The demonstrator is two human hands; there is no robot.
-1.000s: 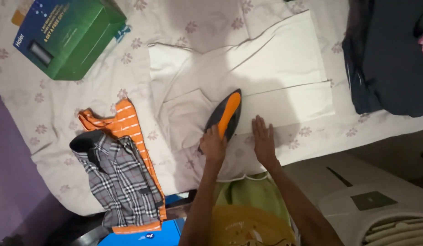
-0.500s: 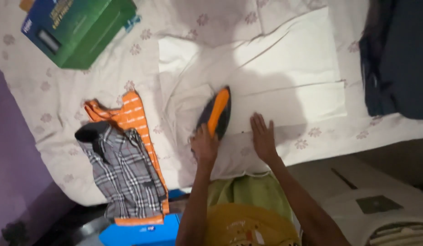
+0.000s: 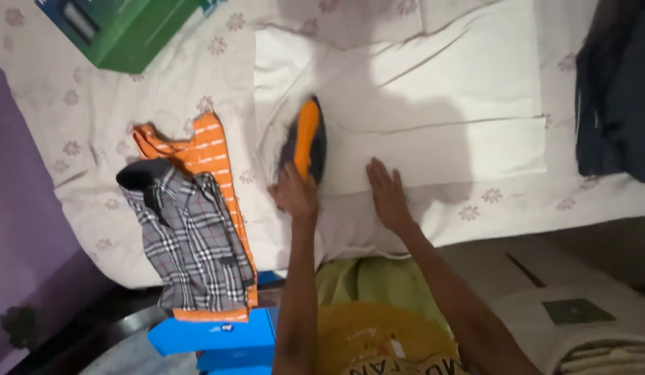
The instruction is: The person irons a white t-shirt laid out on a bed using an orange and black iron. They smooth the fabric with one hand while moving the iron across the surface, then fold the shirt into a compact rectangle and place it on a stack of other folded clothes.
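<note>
My left hand (image 3: 294,193) grips the handle of an orange and dark clothes iron (image 3: 306,139), which rests on a white garment (image 3: 440,104) spread on a floral sheet (image 3: 93,125). Just right of the iron, my right hand (image 3: 386,194) lies flat with fingers spread on the garment's near edge.
A folded grey plaid shirt (image 3: 190,243) lies on a folded orange striped one (image 3: 204,149) at the left. A green and blue box (image 3: 121,28) sits at the far left corner. Dark clothes (image 3: 617,97) are piled at the right. A blue box (image 3: 218,337) stands below the bed edge.
The iron has slid left across the white garment with my left hand. My right hand has stayed pressed flat on the cloth beside it.
</note>
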